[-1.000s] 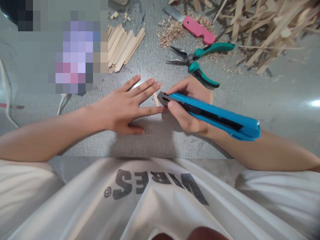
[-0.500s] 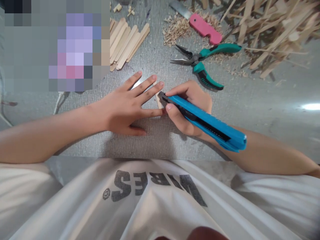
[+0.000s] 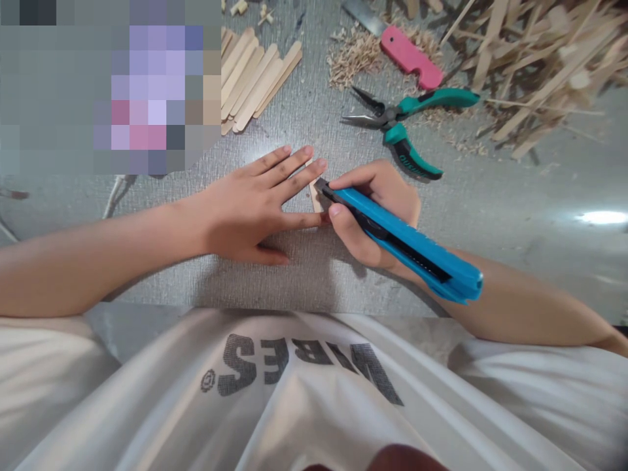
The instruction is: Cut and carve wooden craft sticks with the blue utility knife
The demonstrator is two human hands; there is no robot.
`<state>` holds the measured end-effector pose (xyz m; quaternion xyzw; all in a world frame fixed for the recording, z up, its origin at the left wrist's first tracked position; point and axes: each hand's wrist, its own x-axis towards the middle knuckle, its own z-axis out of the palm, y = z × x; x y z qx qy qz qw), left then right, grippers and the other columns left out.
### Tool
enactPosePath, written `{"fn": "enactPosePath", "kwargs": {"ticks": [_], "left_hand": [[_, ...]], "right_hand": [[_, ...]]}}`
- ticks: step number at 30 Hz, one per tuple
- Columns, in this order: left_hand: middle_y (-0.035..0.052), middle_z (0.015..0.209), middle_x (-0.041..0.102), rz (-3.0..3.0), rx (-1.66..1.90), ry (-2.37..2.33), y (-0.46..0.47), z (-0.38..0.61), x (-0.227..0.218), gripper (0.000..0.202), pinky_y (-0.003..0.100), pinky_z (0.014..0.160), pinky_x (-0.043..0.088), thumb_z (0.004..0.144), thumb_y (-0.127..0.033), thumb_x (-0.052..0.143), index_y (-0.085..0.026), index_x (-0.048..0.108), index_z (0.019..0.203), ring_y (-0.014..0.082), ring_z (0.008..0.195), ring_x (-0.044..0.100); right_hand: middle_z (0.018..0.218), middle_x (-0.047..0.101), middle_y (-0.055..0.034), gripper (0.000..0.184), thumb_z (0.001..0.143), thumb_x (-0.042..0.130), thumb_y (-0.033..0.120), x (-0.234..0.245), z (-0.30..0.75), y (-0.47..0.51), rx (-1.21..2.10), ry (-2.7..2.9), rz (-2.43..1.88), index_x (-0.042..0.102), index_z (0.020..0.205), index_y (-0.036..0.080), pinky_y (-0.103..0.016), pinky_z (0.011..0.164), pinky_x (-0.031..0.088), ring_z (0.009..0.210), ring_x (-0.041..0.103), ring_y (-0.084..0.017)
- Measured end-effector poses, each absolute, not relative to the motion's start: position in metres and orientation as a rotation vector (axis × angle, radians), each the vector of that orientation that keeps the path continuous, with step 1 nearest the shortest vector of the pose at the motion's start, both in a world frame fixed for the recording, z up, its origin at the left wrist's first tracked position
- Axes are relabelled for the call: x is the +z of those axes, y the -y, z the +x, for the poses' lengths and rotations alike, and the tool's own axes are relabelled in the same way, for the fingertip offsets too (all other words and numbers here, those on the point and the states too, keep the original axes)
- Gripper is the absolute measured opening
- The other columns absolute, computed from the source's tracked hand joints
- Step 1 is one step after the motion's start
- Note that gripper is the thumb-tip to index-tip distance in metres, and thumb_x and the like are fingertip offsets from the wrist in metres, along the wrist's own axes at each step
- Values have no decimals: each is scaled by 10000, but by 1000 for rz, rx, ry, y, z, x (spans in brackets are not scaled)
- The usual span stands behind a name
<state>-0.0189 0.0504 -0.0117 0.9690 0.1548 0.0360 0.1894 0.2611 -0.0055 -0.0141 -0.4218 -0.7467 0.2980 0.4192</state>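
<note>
My right hand [image 3: 387,209] is closed around a blue utility knife [image 3: 407,239], its tip pointing left and slightly away from me. Under that tip lies a narrow pale wooden stick [image 3: 314,195], mostly hidden by fingers. My left hand [image 3: 265,206] lies palm down with fingers spread, fingertips pressing on or beside the stick. The blade itself is too small to make out where it meets the wood.
Flat craft sticks [image 3: 260,82] lie in a bunch beyond my left hand. Open green-handled pliers [image 3: 392,118], a pink-handled knife [image 3: 409,57] and wood shavings [image 3: 356,59] are beyond my right. A heap of wood strips [image 3: 534,72] fills the far right. The upper left is pixelated.
The view has shifted a little, so the far items sit slightly further right. The fingers of my left hand look closer together. Both hands stay at the stick.
</note>
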Motion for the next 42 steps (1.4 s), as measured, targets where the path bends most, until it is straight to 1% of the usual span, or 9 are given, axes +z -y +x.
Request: {"fn": "enactPosePath", "kwargs": {"ticks": [5,12,19,22,24,28,33,38,42], "left_hand": [[156,2088,185,2717,91,-443,-50,-19,-12,951,793,1533,276,1016,-668,907,-375,546,1846,553,1914,227],[149,2086,202,2708,90,-457,-49,-18,-11,951,790,1539,279,1017,-651,913,-370,545,1847,545,1916,231],[141,2080,231,2703,60,-476,-48,-17,-9,861,786,1544,277,1043,-657,875,-343,605,1798,543,1917,219],[155,2074,243,2713,59,-487,-46,-15,-8,822,785,1544,277,1047,-676,862,-297,646,1744,541,1918,217],[160,2066,263,2721,60,-508,-44,-14,-8,813,789,1539,287,1039,-693,863,-272,665,1705,539,1917,224],[166,2049,311,2724,53,-550,-41,-9,-5,816,809,1526,307,1036,-712,865,-268,675,1694,544,1911,245],[173,2015,385,2733,26,-557,-41,-5,-2,844,832,1505,332,1028,-744,880,-291,678,1711,555,1894,286],[250,1999,390,2744,27,-540,-41,-4,-2,831,838,1490,340,1014,-718,916,-245,716,1668,578,1877,312],[177,2022,377,2739,19,-550,-41,-3,-1,857,817,1512,313,1006,-727,925,-319,692,1723,557,1887,299]], "right_hand": [[986,880,51,155,1090,745,351,-14,261,6,717,1893,-1065,709,1236,388,-399,712,694,780,836,-226],[999,894,37,172,1074,737,302,-13,260,5,699,1901,-1046,719,1224,384,-397,719,706,795,851,-232],[896,854,64,213,1060,736,298,-9,257,9,659,1981,-1137,646,1229,391,-375,619,635,625,761,-209],[883,827,64,276,1023,720,228,-4,253,10,656,2028,-1147,611,1225,382,-364,634,618,641,765,-209],[857,796,63,290,1004,712,213,-2,251,9,679,2038,-1161,587,1210,375,-362,617,602,612,731,-205],[790,747,70,290,974,711,226,-2,252,8,724,2061,-1197,552,1177,360,-352,550,552,521,632,-184],[690,660,73,213,987,720,302,-7,255,7,608,2044,-1187,584,1141,356,-358,489,484,472,562,-184],[689,690,79,257,958,757,278,-11,255,11,639,2001,-1159,613,1156,357,-354,512,481,482,601,-193],[713,694,70,214,979,740,289,-14,256,12,663,1960,-1143,628,1151,349,-365,524,484,482,583,-187]]}}
